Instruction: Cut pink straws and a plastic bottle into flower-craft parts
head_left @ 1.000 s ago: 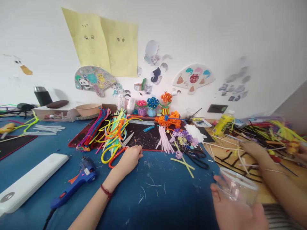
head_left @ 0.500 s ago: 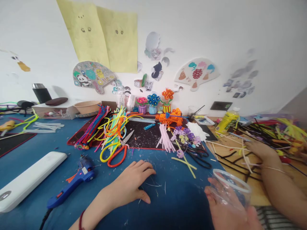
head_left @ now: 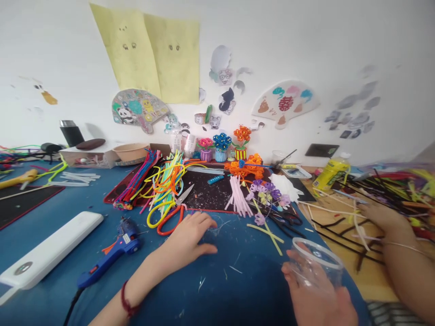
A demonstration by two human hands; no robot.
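A clear plastic cup (head_left: 317, 267) with a white rim is in my right hand (head_left: 314, 301), at the lower right above the blue table (head_left: 244, 294). My left hand (head_left: 190, 240) reaches over the tabletop with thumb and fingers apart and nothing in it. Small pale scraps (head_left: 235, 269) lie just right of that hand. Close beyond its fingers are scissors (head_left: 171, 213) with yellow and red handles. A blue glue gun (head_left: 117, 253) rests to the left of my forearm.
Bundled pipe cleaners (head_left: 166, 181) lie on a dark mat (head_left: 204, 194). Purple flowers (head_left: 267, 192) and black scissors (head_left: 285, 224) are right of centre. Small flower pots (head_left: 220, 154) stand by the wall. A white device (head_left: 50, 249) lies left. Another person's arm (head_left: 404, 253) reaches across at right.
My left hand has shifted slightly away from me over the table. The cup in my right hand has moved a little left in view. The whole view has turned slightly left.
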